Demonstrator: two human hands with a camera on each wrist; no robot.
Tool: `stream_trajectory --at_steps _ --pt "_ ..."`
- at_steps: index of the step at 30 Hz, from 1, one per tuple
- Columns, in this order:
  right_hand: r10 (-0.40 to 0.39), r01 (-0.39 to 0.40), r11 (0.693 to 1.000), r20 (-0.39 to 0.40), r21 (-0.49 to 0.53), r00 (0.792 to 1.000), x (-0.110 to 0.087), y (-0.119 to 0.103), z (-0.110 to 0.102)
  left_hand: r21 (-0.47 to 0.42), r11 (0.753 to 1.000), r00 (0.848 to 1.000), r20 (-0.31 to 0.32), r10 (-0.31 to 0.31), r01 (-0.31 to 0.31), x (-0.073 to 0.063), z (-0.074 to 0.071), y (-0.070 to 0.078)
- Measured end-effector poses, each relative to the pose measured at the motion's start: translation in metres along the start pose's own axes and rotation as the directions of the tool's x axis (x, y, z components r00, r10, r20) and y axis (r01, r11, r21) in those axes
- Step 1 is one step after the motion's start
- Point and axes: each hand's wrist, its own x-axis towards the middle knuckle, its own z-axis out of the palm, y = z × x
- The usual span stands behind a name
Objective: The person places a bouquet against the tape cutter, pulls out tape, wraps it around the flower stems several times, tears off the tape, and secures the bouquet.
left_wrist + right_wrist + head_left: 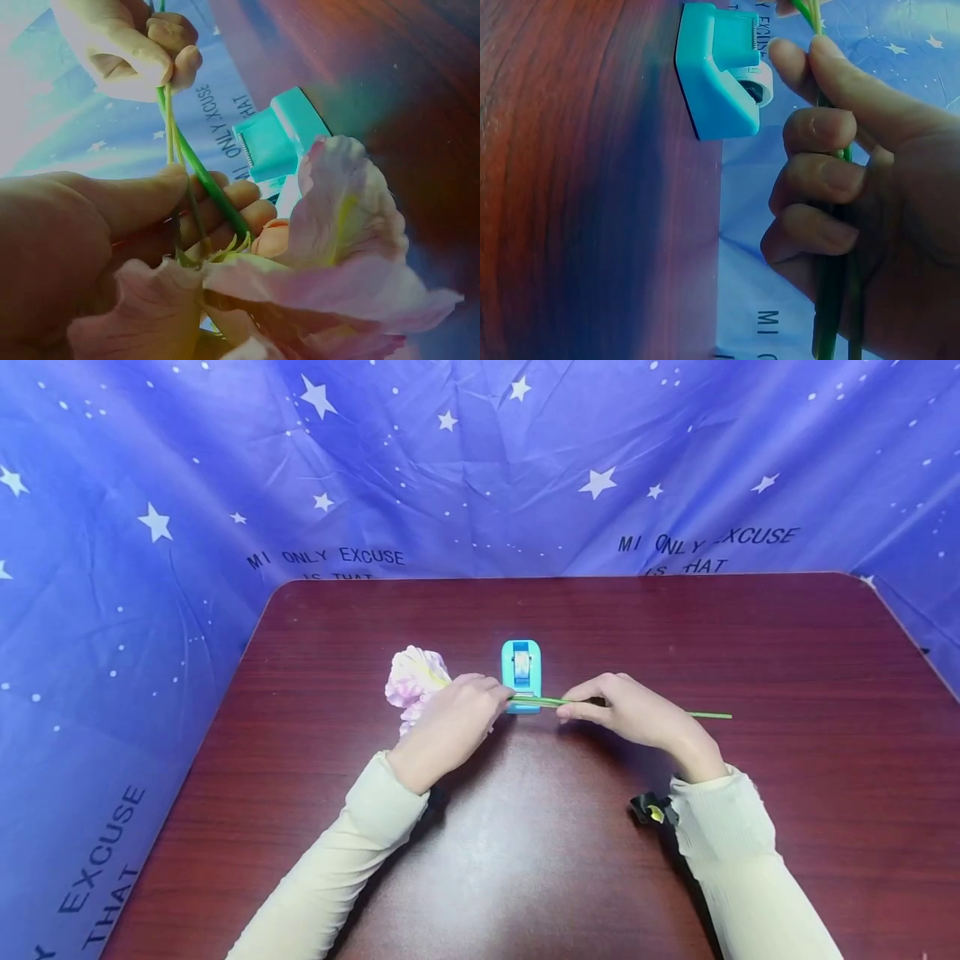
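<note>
Pale pink artificial flowers (416, 677) with green stems (542, 701) lie sideways between both hands, above the table. My left hand (459, 714) holds the stems just below the blooms, thumb pressing them against the fingers in the left wrist view. Farther along, my right hand (633, 714) pinches the stems between thumb and forefinger; its other fingers curl round them in the right wrist view. A stem end sticks out to the right past that hand. Directly behind the stems stands a light-blue tape dispenser (522, 647) with a tape roll (522, 666); neither hand touches it.
The dark red wooden table (480, 860) has a rounded far edge. Behind it and to the left hangs a blue cloth (465, 468) with white stars and black lettering. A black strap piece (651, 810) sits at the right wrist.
</note>
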Motion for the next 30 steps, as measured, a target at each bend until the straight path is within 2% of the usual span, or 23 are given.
stream_trajectory --at_steps 2,5,11,15,19,24,30 --pt "-0.008 0.008 1.0 0.003 -0.004 1.0 0.001 0.001 0.001 -0.033 0.999 1.0 -0.001 0.003 -0.003 -0.001 -0.001 0.0" --pt "-0.015 0.015 1.0 0.014 -0.014 1.0 0.002 0.001 0.003 -0.074 0.997 0.999 0.032 0.004 -0.001 -0.002 -0.003 -0.001" --pt "-0.027 0.027 0.999 0.02 -0.033 0.999 0.002 0.0 0.003 -0.055 0.998 0.995 0.097 0.018 -0.013 -0.003 -0.006 -0.003" --pt "-0.046 0.047 0.998 0.009 -0.053 0.999 0.0 0.0 0.001 -0.094 0.995 0.992 0.126 -0.004 0.016 -0.003 -0.008 -0.007" --pt "-0.048 0.047 0.997 -0.01 -0.06 0.999 0.001 0.0 0.001 -0.176 0.984 0.991 0.137 -0.014 0.038 -0.003 -0.007 -0.014" --pt "-0.062 0.061 0.997 -0.019 -0.053 0.998 0.004 0.002 0.002 -0.284 0.956 0.985 0.17 -0.023 0.071 -0.002 -0.007 -0.022" --pt "-0.076 0.076 0.997 -0.017 -0.029 0.997 0.007 0.008 0.005 -0.322 0.945 0.984 0.177 -0.007 0.064 -0.002 -0.002 -0.027"
